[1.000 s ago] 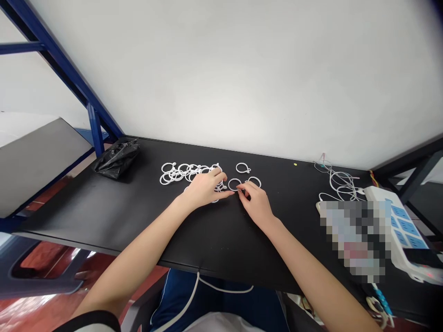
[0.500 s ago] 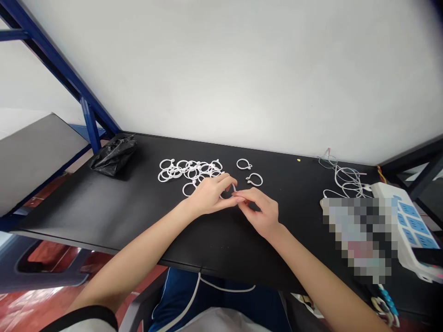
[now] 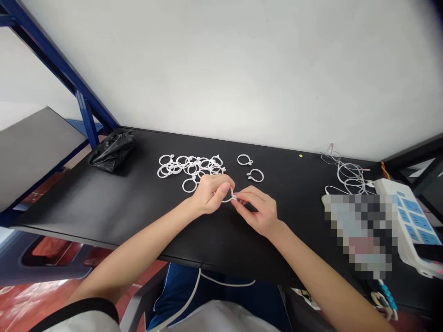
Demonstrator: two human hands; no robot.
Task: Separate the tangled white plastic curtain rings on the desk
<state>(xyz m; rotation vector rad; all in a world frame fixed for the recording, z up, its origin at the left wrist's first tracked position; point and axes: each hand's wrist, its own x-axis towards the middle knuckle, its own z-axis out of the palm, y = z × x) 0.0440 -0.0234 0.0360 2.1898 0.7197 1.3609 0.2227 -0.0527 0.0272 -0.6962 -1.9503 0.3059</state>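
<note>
Between my two hands, over the front middle of the black table (image 3: 138, 207), is a white curtain ring (image 3: 226, 200). My left hand (image 3: 212, 192) is closed around one side of it, thumb on top, covering much of the ring. My right hand (image 3: 258, 207) pinches the ring's small end loop between thumb and fingertips. Just beyond my left hand lies a loose heap of white curtain rings (image 3: 183, 162), several overlapping. To the right of the heap, two rings lie apart: one farther back (image 3: 245, 160) and another nearer (image 3: 256, 175), each with its small loops showing.
A crumpled black plastic bag (image 3: 112, 151) sits at the back left. On the right are tangled white cables (image 3: 349, 177), a white power strip (image 3: 411, 216) with blue sockets, and a blurred-out object (image 3: 360, 235). A white wall (image 3: 221, 69) rises behind the table.
My left thumb has lifted away from my right fingertips and now rests higher on the ring. The ring's small loop now shows between my hands. The view has shifted slightly.
</note>
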